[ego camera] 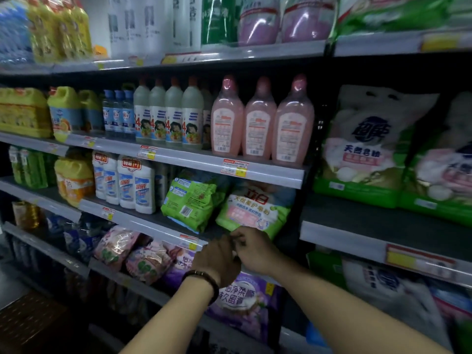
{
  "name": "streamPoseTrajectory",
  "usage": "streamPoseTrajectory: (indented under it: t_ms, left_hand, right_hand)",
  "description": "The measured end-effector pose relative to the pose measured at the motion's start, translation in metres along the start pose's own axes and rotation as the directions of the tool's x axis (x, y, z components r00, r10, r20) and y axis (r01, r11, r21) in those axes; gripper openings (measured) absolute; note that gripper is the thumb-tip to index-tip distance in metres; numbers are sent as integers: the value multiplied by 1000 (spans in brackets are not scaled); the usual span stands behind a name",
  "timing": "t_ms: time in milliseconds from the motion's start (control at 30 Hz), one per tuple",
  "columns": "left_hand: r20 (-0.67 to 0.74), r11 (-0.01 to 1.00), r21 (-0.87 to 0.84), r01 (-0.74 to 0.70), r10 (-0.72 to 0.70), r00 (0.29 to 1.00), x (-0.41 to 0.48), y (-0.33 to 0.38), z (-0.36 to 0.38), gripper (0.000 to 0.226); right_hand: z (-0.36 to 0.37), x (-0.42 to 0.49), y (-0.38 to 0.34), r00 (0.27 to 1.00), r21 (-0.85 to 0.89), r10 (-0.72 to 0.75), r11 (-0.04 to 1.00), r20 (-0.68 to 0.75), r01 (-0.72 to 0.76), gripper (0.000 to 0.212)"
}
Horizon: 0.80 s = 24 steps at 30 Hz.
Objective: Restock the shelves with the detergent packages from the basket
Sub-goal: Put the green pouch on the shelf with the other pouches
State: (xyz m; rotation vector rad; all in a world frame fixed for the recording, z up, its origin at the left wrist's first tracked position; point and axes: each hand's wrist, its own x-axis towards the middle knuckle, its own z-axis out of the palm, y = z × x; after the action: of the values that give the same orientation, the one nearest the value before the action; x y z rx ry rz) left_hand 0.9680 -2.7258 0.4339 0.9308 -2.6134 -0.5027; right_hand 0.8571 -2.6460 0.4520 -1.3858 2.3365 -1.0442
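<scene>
Fingers (236,241) of both hands meet at the front lip of the shelf (163,227), just below the bottom edge of a green and pink detergent bag (251,213). They are curled in close together, knuckles touching, and whether they pinch the bag's lower hem or only each other I cannot tell. The right hand (255,250) sits a little higher, its fingertips at the bag's bottom edge. The left hand (219,259) lies against it from the left, back of the hand toward the camera, with a dark bracelet (204,279) on the wrist. Both forearms rise from the lower edge of the view, bare, angled up to the shelf.

The bag leans upright on the shelf, its printed front outward, beside a second green bag (190,200) to its left that shows its barcode side. White bottles (138,185) stand further left. On the shelf above stand three pink bottles (258,121). A purple bag (242,302) lies on the shelf below the hands. Large green bags (367,146) fill the bay to the right.
</scene>
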Motion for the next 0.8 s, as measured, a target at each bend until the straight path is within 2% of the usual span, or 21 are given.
streamPoseTrajectory:
  t_ms: [133, 267, 400, 500, 667, 733, 800]
  left_hand:
    - [81, 996, -42, -82, 85, 993, -38, 46, 18, 56]
    - [137, 977, -74, -198, 206, 969, -85, 108, 49, 43]
    - [242, 948, -29, -317, 314, 918, -118, 162, 106, 34]
    - [295, 930, -36, -365, 359, 886, -137, 203, 148, 38]
    - [378, 876, -91, -473, 470, 798, -151, 265, 210, 49]
    - [407, 850, -104, -516, 510, 758, -152, 290, 232, 44]
    - [421, 836, -125, -534, 532, 735, -150, 313, 254, 44]
  right_hand:
    - [-33, -75, 31, 998, 9, 2, 1000, -69, -1, 19]
    - [-65, -155, 73, 987, 4, 64, 998, -148, -64, 7]
    - [-95, -230, 127, 961, -36, 223, 972, -165, -232, 28]
    - [-119, -281, 181, 924, -34, 326, 940, -201, -339, 31]
    - [-161, -350, 279, 796, 138, 515, 856, -318, -498, 22]
    - [-179, -374, 317, 707, 313, 616, 787, -349, -531, 29]
    - [-197, -394, 344, 576, 570, 735, 660, -357, -489, 30]
